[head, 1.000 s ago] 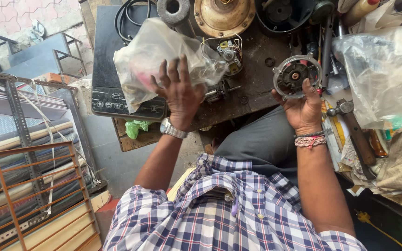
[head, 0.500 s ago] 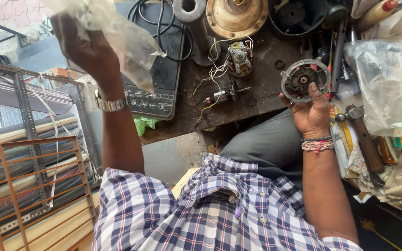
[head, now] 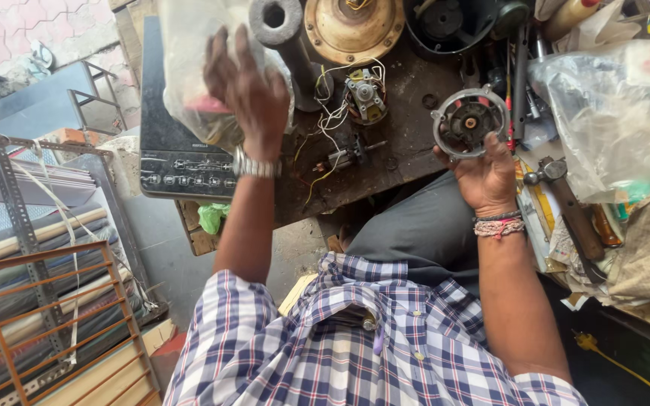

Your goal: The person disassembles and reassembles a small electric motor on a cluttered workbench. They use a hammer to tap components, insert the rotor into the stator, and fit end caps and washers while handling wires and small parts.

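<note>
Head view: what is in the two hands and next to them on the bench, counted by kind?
Clear plastic bags: 2
Round motor housings: 1
Small wired motors: 1
Black induction cooktops: 1
Hammers: 1
Total: 6

A dark wooden workbench (head: 408,143) carries a black induction cooktop (head: 171,150) and a small wired motor (head: 364,94).

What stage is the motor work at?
Done: the motor is apart; its wired core and shaft piece lie loose on the bench.
In hand: the right hand holds the round end housing; the left hand has a grip on a clear plastic bag above the black cooktop.
Left: nothing is rejoined yet.
</note>
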